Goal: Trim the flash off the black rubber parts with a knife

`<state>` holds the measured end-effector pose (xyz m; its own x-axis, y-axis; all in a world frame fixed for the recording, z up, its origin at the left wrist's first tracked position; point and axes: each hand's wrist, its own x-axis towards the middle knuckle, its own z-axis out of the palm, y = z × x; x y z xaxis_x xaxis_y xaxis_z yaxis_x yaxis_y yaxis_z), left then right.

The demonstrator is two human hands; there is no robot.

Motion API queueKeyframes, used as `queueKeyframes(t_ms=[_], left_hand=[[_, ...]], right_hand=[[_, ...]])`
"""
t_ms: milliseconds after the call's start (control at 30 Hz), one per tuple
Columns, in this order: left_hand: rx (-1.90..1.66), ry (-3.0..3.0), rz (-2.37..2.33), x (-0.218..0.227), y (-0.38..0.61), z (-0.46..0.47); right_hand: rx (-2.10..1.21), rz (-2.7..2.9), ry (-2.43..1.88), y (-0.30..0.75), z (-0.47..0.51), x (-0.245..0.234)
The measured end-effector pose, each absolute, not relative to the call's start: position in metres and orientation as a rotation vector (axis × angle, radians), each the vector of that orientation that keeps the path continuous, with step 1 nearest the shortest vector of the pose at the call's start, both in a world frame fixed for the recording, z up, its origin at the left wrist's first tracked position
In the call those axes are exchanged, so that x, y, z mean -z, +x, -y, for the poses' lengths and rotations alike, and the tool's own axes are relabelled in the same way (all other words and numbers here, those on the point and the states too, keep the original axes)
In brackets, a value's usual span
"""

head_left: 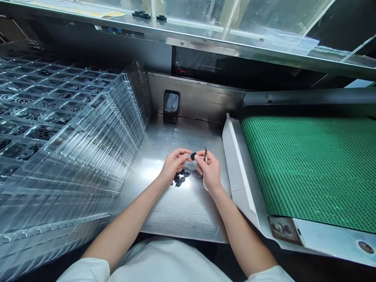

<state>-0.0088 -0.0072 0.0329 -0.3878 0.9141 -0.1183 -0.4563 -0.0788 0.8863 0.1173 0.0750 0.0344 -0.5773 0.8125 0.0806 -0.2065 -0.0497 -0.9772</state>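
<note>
Over the steel worktop (182, 203) my two hands meet. My left hand (174, 163) pinches a small black round part (193, 155) between thumb and fingertips. My right hand (209, 168) touches the same part with its fingertips and also grips a thin metal blade-like tool (205, 156) that points upward. Under the hands lies a small heap of several more black round parts (180, 178) on the steel.
Stacked clear plastic trays (88, 149) lean at the left, some pockets holding black parts. A green perforated conveyor belt (308, 164) with a white side guard (235, 156) runs at the right. A dark phone (170, 106) leans on the back wall.
</note>
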Motion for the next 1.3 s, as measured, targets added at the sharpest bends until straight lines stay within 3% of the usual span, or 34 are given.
queueKeyframes(t_ms=[333,733,1300], left_hand=[[-1.635,0.726,-1.174,-0.0318,-0.0069,0.0079],[-1.592,0.573,-1.030,-0.0360,-0.0105,0.0097],[-1.590,0.682,-0.967,-0.0364,-0.0087,0.0108]], right_hand=[[-1.667,1.541,-0.723,0.1177,-0.0767,-0.0294],[-1.239,1.874,-0.687,0.1219,-0.0756,-0.0284],[-1.405,1.615,-0.721,0.1192,-0.0764,-0.0322]])
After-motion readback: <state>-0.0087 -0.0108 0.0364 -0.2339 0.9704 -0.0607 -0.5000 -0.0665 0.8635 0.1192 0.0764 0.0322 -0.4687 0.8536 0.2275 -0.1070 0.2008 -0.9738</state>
